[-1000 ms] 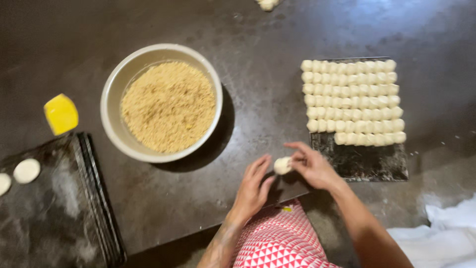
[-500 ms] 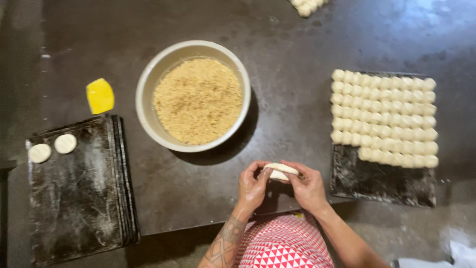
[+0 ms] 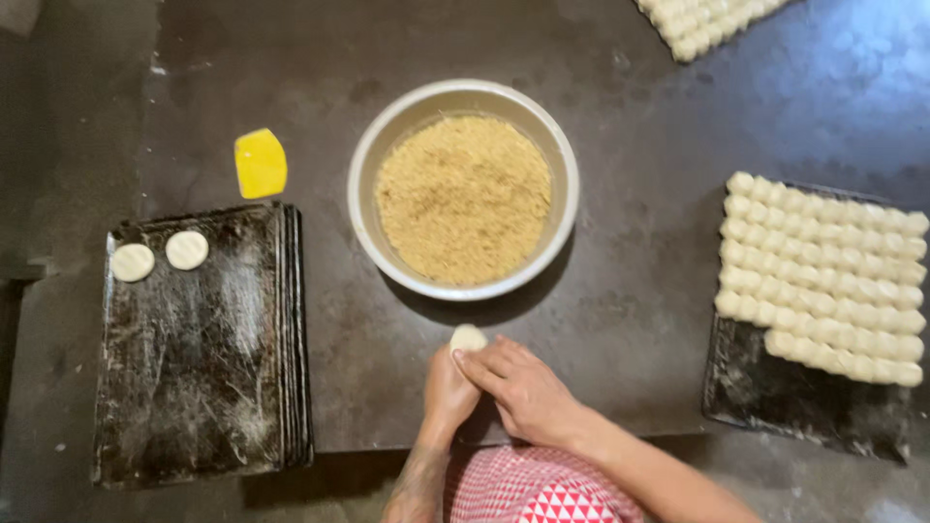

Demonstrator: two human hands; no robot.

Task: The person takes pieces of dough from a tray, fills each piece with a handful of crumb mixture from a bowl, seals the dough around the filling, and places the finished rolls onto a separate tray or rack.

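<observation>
Nearest the camera: red-and-white patterned garment (image 3: 542,489) at lower edge.

Just beyond: left hand (image 3: 448,392) and right hand (image 3: 523,392) pressed together above the worktop (image 3: 639,291), right laid over left. Grip of both closed around one dough piece (image 3: 467,338); only its pale rounded top visible past the fingertips. Underside of the piece hidden; contact with the worktop not determinable.

Judgement on the step in hand: shaping of the piece between the palms. Best done with even, light pressure, piece kept centred between the palms, fingers relaxed to avoid creasing or flattening one side. Hands best kept short of the bowl rim.

Directly ahead: round metal bowl (image 3: 463,189), filled nearly level with tan crumb mixture (image 3: 463,199), close beyond the dough piece but apart from it.

Left: stack of dark floured trays (image 3: 199,349), two flattened dough discs (image 3: 155,257) side by side at its far-left corner. Yellow scraper (image 3: 261,163) flat on the worktop just beyond the stack.

Right: dark tray (image 3: 794,397) bearing tight rows of small dough balls (image 3: 823,276) on its far portion; near portion bare and floured.

Farthest: further rows of dough balls (image 3: 712,19), cut off by the upper edge.
</observation>
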